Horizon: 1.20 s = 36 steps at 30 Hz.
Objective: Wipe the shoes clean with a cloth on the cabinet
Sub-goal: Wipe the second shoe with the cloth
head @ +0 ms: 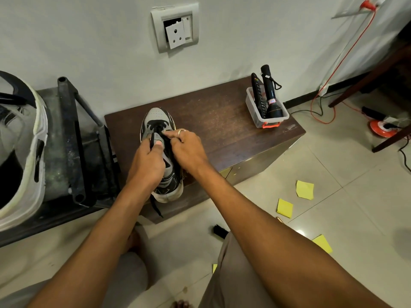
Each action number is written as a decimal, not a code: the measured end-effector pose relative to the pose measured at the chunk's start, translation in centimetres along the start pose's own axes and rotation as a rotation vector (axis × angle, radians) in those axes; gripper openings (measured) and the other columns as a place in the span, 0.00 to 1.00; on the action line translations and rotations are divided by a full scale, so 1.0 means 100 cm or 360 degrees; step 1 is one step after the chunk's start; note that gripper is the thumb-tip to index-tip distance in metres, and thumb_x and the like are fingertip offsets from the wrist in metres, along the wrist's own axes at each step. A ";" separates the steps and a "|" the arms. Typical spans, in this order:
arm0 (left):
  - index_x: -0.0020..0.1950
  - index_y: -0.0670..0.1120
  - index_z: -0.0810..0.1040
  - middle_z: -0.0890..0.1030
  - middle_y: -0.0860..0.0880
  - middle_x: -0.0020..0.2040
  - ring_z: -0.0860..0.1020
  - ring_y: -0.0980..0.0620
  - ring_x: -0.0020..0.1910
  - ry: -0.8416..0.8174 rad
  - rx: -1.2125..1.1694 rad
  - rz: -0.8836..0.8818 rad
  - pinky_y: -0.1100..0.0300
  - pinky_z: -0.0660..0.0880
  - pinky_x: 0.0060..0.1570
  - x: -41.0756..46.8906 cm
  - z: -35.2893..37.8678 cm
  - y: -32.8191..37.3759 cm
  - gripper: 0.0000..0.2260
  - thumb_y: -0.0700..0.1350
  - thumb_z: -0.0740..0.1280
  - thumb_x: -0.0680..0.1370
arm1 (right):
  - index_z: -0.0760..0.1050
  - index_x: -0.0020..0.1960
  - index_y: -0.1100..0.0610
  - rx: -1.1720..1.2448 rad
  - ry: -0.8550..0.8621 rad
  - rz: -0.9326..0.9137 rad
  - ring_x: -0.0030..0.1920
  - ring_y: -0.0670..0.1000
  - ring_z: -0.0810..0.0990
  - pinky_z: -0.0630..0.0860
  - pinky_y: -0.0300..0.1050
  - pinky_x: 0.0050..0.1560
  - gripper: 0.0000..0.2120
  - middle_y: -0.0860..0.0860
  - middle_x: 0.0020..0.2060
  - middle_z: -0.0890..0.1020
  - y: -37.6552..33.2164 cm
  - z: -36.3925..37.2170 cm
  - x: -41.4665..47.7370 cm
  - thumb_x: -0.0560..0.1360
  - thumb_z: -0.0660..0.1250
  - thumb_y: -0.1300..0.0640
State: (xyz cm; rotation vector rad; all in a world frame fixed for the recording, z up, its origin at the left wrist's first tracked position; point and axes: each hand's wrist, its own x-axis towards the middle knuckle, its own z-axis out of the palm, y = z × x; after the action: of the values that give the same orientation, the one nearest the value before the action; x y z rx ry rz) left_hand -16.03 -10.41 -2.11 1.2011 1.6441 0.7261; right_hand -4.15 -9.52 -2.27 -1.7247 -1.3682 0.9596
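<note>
A grey and black sneaker [156, 117] stands on the dark brown cabinet [222, 121], toe toward the wall, heel at the front edge. My left hand [148, 161] grips the tongue and a black lace between thumb and fingers. My right hand [189, 147], with a ring on one finger, pinches the laces near the eyelets. A loose lace end [156, 207] hangs over the cabinet's front edge. Several yellow cloth pieces [304, 189] lie on the tiled floor to the right. No cloth is in either hand.
A clear plastic tub [258, 121] with a black torch [270, 94] and a remote stands at the cabinet's back right corner. A dusty black rack [71, 141] holding a white sneaker [26, 152] is on the left. A black brush [220, 231] lies on the floor. Cables and an orange reel [381, 127] lie at the right.
</note>
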 end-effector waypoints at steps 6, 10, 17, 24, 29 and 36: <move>0.71 0.55 0.73 0.79 0.49 0.65 0.77 0.46 0.63 0.0049 0.0068 0.0007 0.41 0.73 0.66 -0.001 0.002 0.000 0.18 0.56 0.55 0.84 | 0.86 0.55 0.54 0.0236 -0.0233 0.0144 0.55 0.46 0.84 0.81 0.46 0.60 0.14 0.48 0.54 0.87 0.003 -0.026 -0.040 0.80 0.62 0.62; 0.67 0.58 0.75 0.81 0.52 0.60 0.79 0.48 0.59 0.0006 0.0001 -0.0022 0.41 0.74 0.64 -0.002 0.000 -0.002 0.18 0.60 0.56 0.81 | 0.87 0.48 0.57 0.0182 -0.0057 0.0193 0.41 0.56 0.82 0.83 0.54 0.45 0.13 0.54 0.42 0.88 0.014 -0.033 -0.019 0.78 0.62 0.59; 0.66 0.59 0.76 0.82 0.53 0.59 0.81 0.48 0.58 0.0005 -0.0058 -0.0052 0.42 0.76 0.63 -0.001 -0.002 -0.001 0.22 0.63 0.56 0.76 | 0.84 0.62 0.54 0.0243 0.0135 0.0168 0.59 0.41 0.81 0.76 0.33 0.61 0.14 0.48 0.62 0.84 0.025 -0.002 0.017 0.80 0.65 0.61; 0.69 0.56 0.74 0.80 0.51 0.60 0.79 0.47 0.58 0.0037 0.0024 -0.0016 0.42 0.75 0.64 -0.003 0.004 0.002 0.18 0.58 0.56 0.83 | 0.88 0.47 0.54 0.0277 0.0071 0.0273 0.45 0.43 0.85 0.83 0.42 0.47 0.10 0.45 0.45 0.88 0.037 -0.001 -0.015 0.80 0.67 0.54; 0.69 0.55 0.74 0.81 0.50 0.62 0.79 0.46 0.60 0.0089 0.0007 -0.0001 0.41 0.75 0.64 -0.004 0.005 0.002 0.21 0.60 0.56 0.80 | 0.87 0.43 0.57 0.0275 -0.0014 0.0367 0.44 0.57 0.86 0.83 0.59 0.46 0.13 0.57 0.42 0.87 0.036 -0.008 -0.038 0.79 0.67 0.52; 0.70 0.54 0.74 0.81 0.51 0.62 0.78 0.47 0.61 0.0070 0.0013 -0.0008 0.43 0.74 0.65 -0.006 0.005 -0.002 0.18 0.57 0.56 0.83 | 0.87 0.40 0.48 0.0265 -0.0199 0.0494 0.43 0.55 0.86 0.83 0.57 0.51 0.12 0.55 0.42 0.87 0.028 -0.030 -0.065 0.73 0.65 0.54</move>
State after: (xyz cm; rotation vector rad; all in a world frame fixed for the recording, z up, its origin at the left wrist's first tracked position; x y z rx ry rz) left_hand -15.57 -11.04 -2.28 1.1937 1.6872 0.7484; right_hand -1.32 -16.65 -2.60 -1.8046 -1.0780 1.3339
